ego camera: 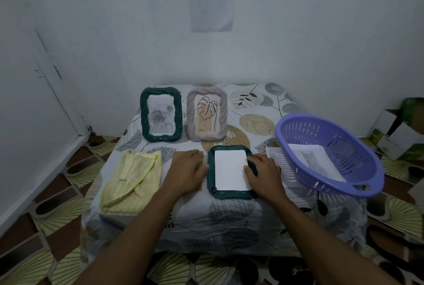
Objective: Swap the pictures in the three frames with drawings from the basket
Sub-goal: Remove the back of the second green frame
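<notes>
A dark green frame [230, 194] lies face down near the table's front, with a white sheet [229, 169] resting in its opening. My right hand [263, 173] presses on the frame's right rim and the sheet's edge. Flat on a brown backing board [178, 155] left of the frame lies my left hand [187, 170], fingers together. At the back stand two frames: a dark green frame [161, 117] with a rose picture and a grey frame [207, 116] with a leaf drawing. At the right, a purple basket [330, 154] holds drawings [315, 158], a cat picture on top.
A folded yellow striped cloth [129, 181] lies at the table's left. Loose paper [274, 151] lies under the basket's left side. The table has a leaf-patterned cover [229, 222] and stands against the white wall. Boxes [399, 128] sit on the floor at the right.
</notes>
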Tool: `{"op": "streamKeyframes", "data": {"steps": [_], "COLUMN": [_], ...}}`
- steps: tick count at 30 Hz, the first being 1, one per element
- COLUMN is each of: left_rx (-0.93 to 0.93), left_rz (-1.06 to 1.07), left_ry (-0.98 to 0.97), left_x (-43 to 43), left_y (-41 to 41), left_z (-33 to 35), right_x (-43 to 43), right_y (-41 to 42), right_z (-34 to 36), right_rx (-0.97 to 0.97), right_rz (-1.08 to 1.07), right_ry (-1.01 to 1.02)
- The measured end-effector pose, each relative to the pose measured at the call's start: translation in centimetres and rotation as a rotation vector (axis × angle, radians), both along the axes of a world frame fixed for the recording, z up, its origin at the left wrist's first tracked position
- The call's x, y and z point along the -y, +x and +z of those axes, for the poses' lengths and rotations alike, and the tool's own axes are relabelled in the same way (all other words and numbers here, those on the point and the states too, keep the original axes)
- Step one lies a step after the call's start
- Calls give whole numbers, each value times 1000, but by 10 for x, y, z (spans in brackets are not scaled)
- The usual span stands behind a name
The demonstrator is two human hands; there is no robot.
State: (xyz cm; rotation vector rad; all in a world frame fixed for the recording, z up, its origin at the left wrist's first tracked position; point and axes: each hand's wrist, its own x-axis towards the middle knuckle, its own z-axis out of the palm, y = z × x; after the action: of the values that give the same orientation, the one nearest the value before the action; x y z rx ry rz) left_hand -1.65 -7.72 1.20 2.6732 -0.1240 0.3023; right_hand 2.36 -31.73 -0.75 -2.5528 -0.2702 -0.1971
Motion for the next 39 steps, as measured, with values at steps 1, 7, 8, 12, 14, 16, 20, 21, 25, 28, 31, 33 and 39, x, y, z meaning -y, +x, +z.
{"op": "streamKeyframes", "data": {"steps": [1, 7, 8, 12, 14, 16, 20, 21, 25, 28, 31, 33, 39], "left_rx": [-6, -66, -63, -37, -36, -22, 44, 62, 108, 97, 48, 41, 9], "left_rz": [-1, 152, 166, 175, 188, 204, 197, 194, 215, 249, 268, 257, 229], "left_ry": [-9, -5, -26, -114, -161, -207, -275, -296, -411, -516, -647, -705, -866], "left_x": [13, 48, 48, 48, 48, 48, 49, 48, 48, 48, 48, 48, 55], "left_y": [4, 15, 14, 11, 11, 10, 8, 7, 6, 6, 6, 5, 5], "left_z": [1, -18, -21, -24, -23, -21, -20, -20, -16, -7, 5, 13, 23], "right_x": [0, 4, 4, 3, 3, 4, 4, 4, 3, 3, 4, 2, 11], "right_y": [0, 0, 0, 0, 0, 0, 0, 0, -3, -4, -5, -6, -9], "right_z": [0, 0, -1, -2, -2, -2, -2, -2, 2, 7, 16, 26, 83], "right_rx": [-1, -10, -7, 11, 23, 25, 24, 20, -7, -43, -27, 45, 316], "right_rz": [2, 20, 23, 29, 29, 31, 35, 32, 29, 41, 63, 86, 117], "right_ry": [1, -3, -8, -31, -28, -33, -38, -33, -10, 11, 98, 131, 47]}}
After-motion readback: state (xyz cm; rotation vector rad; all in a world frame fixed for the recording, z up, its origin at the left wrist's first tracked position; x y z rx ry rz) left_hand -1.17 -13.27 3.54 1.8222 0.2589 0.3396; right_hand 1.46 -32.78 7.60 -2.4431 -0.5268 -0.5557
